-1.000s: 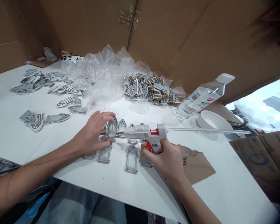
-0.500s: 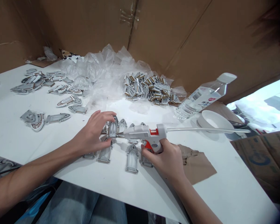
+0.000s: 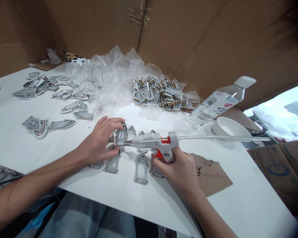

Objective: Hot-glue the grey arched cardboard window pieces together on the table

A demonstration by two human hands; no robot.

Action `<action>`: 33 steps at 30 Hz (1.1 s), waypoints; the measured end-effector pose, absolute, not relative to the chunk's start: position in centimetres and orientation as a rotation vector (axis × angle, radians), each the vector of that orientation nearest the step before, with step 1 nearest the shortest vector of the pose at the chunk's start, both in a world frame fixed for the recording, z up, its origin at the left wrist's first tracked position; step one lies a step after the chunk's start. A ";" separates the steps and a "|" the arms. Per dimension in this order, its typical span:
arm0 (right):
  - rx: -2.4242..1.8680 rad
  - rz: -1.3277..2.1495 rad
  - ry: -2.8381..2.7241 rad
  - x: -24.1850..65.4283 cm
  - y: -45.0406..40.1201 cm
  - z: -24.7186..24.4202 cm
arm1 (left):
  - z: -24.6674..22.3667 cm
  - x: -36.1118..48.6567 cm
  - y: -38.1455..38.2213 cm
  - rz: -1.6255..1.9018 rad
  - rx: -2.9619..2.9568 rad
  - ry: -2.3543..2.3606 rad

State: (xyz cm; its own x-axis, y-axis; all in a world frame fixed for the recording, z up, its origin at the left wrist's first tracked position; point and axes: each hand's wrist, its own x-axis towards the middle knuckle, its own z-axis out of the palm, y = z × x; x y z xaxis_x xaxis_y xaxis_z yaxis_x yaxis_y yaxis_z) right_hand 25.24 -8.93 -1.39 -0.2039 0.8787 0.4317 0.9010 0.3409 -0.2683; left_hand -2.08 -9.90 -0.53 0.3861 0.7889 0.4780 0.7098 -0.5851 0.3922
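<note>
My left hand [image 3: 99, 140] grips a grey arch-shaped piece [image 3: 121, 136] between thumb and fingers, just above the row of similar pieces. In my right hand [image 3: 182, 168] is a white glue gun [image 3: 151, 141] with a red trigger, its nozzle pointing left and meeting the held piece near its lower edge. A long clear glue stick [image 3: 221, 137] sticks out of the gun's back. Around the hands several grey arch pieces lie on the white table, one of them [image 3: 141, 168] below the nozzle and another [image 3: 112, 162] under my left thumb.
Piles of grey pieces lie at the back centre [image 3: 159, 94] and at the left [image 3: 37, 86], with crumpled clear plastic [image 3: 109, 79] between. On the right are a tilted water bottle [image 3: 218, 102], a white bowl [image 3: 229, 129] and a torn cardboard piece [image 3: 211, 175]. Cardboard walls [image 3: 89, 26] stand behind.
Both hands keep their grips, and the nozzle stays at the held piece. The glue gun and right hand appear very slightly farther right, along with a small shift of the whole view.
</note>
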 end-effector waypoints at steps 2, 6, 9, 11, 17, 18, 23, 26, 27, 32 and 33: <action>-1.555 -0.060 -2.092 25.2 -8.9 -1.4 | -0.6 -2.1 -9.9 0.975 2.513 1.363; -1.552 -0.065 -2.091 25.2 -8.9 -1.4 | -0.6 -2.1 -9.9 0.988 2.517 1.362; -1.546 -0.065 -2.095 25.2 -8.9 -1.4 | -0.5 -2.1 -9.9 0.980 2.521 1.361; -1.543 -0.061 -2.097 25.1 -8.9 -1.4 | -0.5 -2.1 -9.9 0.976 2.523 1.363; -1.538 -0.042 -2.098 25.1 -8.9 -1.3 | -0.5 -2.0 -10.0 0.960 2.525 1.379; -1.541 -0.044 -2.098 25.1 -9.0 -1.4 | -0.5 -2.0 -10.0 0.964 2.526 1.377; -1.546 -0.028 -2.104 25.2 -9.0 -1.5 | -0.5 -1.9 -10.0 0.983 2.526 1.358; -1.533 -0.026 -2.107 25.1 -9.0 -1.5 | -0.5 -1.9 -9.9 0.990 2.521 1.359; -1.530 -0.027 -2.109 25.1 -9.0 -1.4 | -0.5 -1.9 -9.9 0.989 2.519 1.359; -1.520 -0.021 -2.116 25.0 -9.0 -1.4 | -0.5 -1.9 -9.9 0.991 2.520 1.347; -1.516 -0.020 -2.115 25.0 -9.0 -1.4 | -0.6 -1.9 -10.0 0.993 2.521 1.343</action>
State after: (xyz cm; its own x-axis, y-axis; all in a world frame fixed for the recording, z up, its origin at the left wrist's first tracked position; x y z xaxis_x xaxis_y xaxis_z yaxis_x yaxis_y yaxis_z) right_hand 25.00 -9.02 -1.44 -0.2276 0.8758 0.4257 0.8838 0.3693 -0.2873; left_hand -1.95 -9.96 -0.56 0.3922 0.7763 0.4935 0.6995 -0.6001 0.3880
